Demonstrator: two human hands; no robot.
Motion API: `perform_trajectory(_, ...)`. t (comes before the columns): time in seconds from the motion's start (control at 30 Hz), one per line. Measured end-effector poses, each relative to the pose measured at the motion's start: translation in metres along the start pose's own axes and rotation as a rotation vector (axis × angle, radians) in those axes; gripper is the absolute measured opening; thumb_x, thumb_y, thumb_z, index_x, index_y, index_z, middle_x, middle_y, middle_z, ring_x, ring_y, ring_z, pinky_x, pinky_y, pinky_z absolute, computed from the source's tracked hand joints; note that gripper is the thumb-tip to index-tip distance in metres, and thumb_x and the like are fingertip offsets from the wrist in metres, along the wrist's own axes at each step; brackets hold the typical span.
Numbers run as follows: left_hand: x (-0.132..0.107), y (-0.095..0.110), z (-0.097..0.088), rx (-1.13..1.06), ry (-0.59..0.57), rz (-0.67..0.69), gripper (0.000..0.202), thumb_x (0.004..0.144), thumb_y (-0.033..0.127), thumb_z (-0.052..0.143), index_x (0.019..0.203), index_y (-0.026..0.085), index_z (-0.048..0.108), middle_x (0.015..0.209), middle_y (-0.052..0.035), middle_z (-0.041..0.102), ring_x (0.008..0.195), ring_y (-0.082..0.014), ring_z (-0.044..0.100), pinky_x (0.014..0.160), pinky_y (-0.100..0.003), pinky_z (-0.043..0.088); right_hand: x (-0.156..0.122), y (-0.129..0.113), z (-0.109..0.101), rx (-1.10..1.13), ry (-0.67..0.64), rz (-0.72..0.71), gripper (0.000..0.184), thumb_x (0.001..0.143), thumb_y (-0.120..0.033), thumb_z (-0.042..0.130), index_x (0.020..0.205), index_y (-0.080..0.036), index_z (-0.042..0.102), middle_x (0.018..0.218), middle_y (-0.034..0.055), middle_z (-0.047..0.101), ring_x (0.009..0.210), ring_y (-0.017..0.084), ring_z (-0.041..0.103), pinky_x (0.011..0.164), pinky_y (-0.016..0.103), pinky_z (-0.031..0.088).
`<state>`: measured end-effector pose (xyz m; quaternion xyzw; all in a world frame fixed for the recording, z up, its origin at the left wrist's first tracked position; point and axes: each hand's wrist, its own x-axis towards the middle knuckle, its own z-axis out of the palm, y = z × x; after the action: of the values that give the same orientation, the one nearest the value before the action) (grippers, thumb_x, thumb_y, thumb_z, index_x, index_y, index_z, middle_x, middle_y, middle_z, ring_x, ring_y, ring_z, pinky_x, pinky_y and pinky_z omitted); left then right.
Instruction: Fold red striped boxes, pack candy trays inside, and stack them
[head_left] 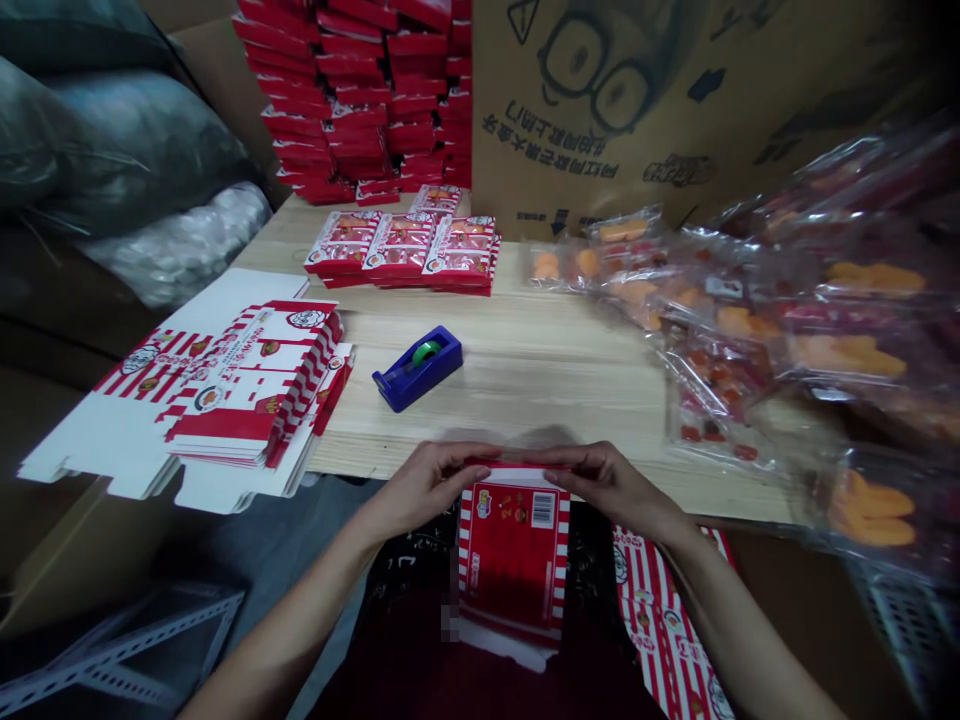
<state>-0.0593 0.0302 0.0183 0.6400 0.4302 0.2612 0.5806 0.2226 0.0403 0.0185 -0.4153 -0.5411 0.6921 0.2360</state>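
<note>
A red and white printed carton (514, 570) with a barcode is held upright over my lap, close to the table's front edge. My left hand (439, 485) pinches its upper left corner, and my right hand (600, 485) grips the upper right corner. Both thumbs lie on the near side by a white flap; the other fingers are partly hidden behind the top edge. At its bottom a white flap hangs loose. Beyond my hands, a blue tape dispenser (421, 368) with a green core stands on the wooden table (570, 370).
Flat printed cartons (217, 390) lie stacked at the left. Packed candy boxes (401, 245) sit at the back, before tall red stacks (367, 100). A large cardboard box (675, 120) stands behind. Clear candy packs (750, 320) heap up at the right. Striped cartons (667, 620) lie beside my lap.
</note>
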Motion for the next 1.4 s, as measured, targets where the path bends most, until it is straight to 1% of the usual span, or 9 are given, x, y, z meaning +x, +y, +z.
perform_trajectory(0.2,0.013,-0.001,0.0,0.048,-0.014,0.006,0.033,0.101,0.041,0.056,0.125,0.027,0.075,0.112,-0.0062,0.08,0.097,-0.0227,0.073,0.086,-0.035,0.056,0.012,0.006,-0.001,0.003,0.073,-0.015,0.027,0.086,-0.046,0.076,0.108,-0.031,0.081,0.101,0.003,0.083,0.093,0.022,0.076,0.091,0.041,0.058)
perform_trajectory(0.33,0.017,0.003,-0.002,0.054,-0.038,-0.021,0.036,0.102,0.042,0.053,0.11,0.02,0.08,0.095,-0.005,0.08,0.082,-0.0199,0.07,0.075,-0.03,0.054,0.013,0.013,0.002,0.056,0.112,-0.012,0.024,0.086,-0.045,0.077,0.103,-0.028,0.082,0.098,0.0028,0.083,0.088,0.02,0.075,0.086,0.036,0.058)
perform_trajectory(0.47,0.018,0.002,-0.002,0.064,-0.059,-0.022,0.035,0.1,0.041,0.054,0.097,0.018,0.08,0.084,-0.0035,0.077,0.078,-0.0191,0.068,0.07,-0.028,0.052,0.012,0.022,0.005,0.084,0.129,-0.002,0.021,0.086,-0.044,0.078,0.1,-0.029,0.083,0.093,0.0016,0.083,0.084,0.018,0.075,0.081,0.033,0.058)
perform_trajectory(0.6,0.016,0.001,-0.002,0.065,-0.075,-0.023,0.033,0.101,0.038,0.052,0.098,0.019,0.079,0.082,-0.0028,0.076,0.079,-0.0191,0.068,0.071,-0.029,0.052,0.011,0.023,0.008,0.068,0.133,-0.013,0.02,0.086,-0.043,0.077,0.102,-0.031,0.083,0.094,0.0013,0.083,0.086,0.019,0.075,0.084,0.035,0.058)
perform_trajectory(0.93,-0.003,0.007,-0.002,0.152,-0.067,0.101,0.029,0.101,0.032,0.053,0.108,0.024,0.08,0.089,-0.0025,0.079,0.081,-0.0211,0.071,0.077,-0.033,0.055,-0.003,0.022,0.029,-0.161,0.262,-0.124,0.021,0.089,-0.045,0.073,0.103,-0.033,0.082,0.102,0.0044,0.083,0.098,0.027,0.075,0.092,0.048,0.058)
perform_trajectory(1.07,-0.01,0.011,0.0,0.224,-0.036,0.12,0.032,0.103,0.031,0.05,0.12,0.027,0.077,0.098,-0.0031,0.081,0.084,-0.0212,0.074,0.078,-0.033,0.057,-0.012,0.023,0.034,-0.204,0.253,-0.149,0.024,0.096,-0.043,0.066,0.115,-0.035,0.079,0.113,0.0041,0.081,0.107,0.028,0.074,0.1,0.052,0.056)
perform_trajectory(1.17,-0.014,0.013,-0.002,0.281,-0.046,0.134,0.034,0.105,0.029,0.049,0.13,0.03,0.072,0.113,-0.0044,0.08,0.099,-0.0231,0.075,0.088,-0.036,0.058,-0.019,0.023,0.034,-0.245,0.195,-0.194,0.028,0.101,-0.039,0.06,0.126,-0.04,0.072,0.127,0.0014,0.076,0.126,0.028,0.067,0.114,0.056,0.047)
perform_trajectory(1.27,-0.022,0.012,-0.005,0.331,-0.08,0.152,0.04,0.104,0.029,0.051,0.142,0.033,0.062,0.133,-0.0053,0.073,0.121,-0.0255,0.069,0.106,-0.042,0.053,-0.026,0.025,0.034,-0.301,0.162,-0.243,0.032,0.103,-0.036,0.057,0.132,-0.044,0.067,0.141,-0.0014,0.067,0.142,0.027,0.053,0.122,0.059,0.037)
perform_trajectory(1.4,-0.035,0.008,0.0,0.363,-0.114,0.138,0.055,0.102,0.027,0.056,0.155,0.036,0.044,0.155,-0.0051,0.055,0.14,-0.0256,0.055,0.117,-0.047,0.044,-0.036,0.032,0.038,-0.267,0.241,-0.26,0.029,0.101,-0.036,0.06,0.128,-0.041,0.071,0.136,0.0014,0.071,0.134,0.028,0.061,0.117,0.057,0.044)
